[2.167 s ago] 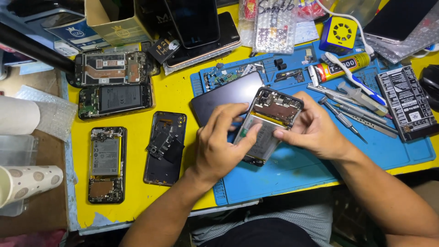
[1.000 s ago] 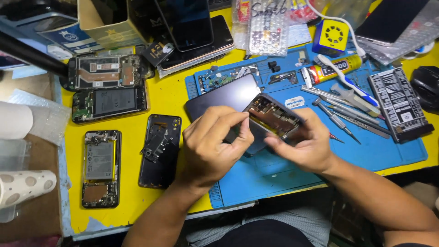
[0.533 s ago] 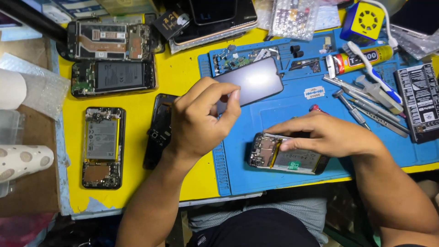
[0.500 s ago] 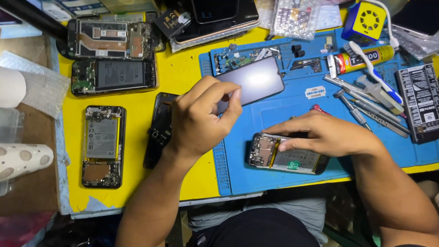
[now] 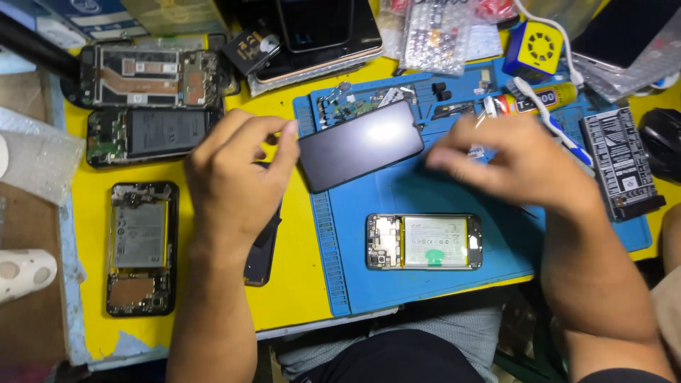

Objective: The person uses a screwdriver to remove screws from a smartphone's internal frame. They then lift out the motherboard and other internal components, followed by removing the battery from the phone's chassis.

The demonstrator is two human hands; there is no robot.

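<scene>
Since before, our right hand (image 5: 518, 167) left the opened phone (image 5: 424, 242) mid-mat, empty, fingers loose; left hand (image 5: 234, 177) pinches nothing beside the black screen panel (image 5: 360, 144).

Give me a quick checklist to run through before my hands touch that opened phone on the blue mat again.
1. Opened phone with the pale battery lies flat on the blue silicone work mat: ok.
2. Phone free of both hands: ok.
3. Left hand empty: ok; its fingertips sit at the edge of the dark glass screen panel.
4. Right hand empty: cannot tell, it is blurred.
5. Screen panel lying clear of the phone: ok.
6. Yellow glue tube capped: cannot tell.
</scene>
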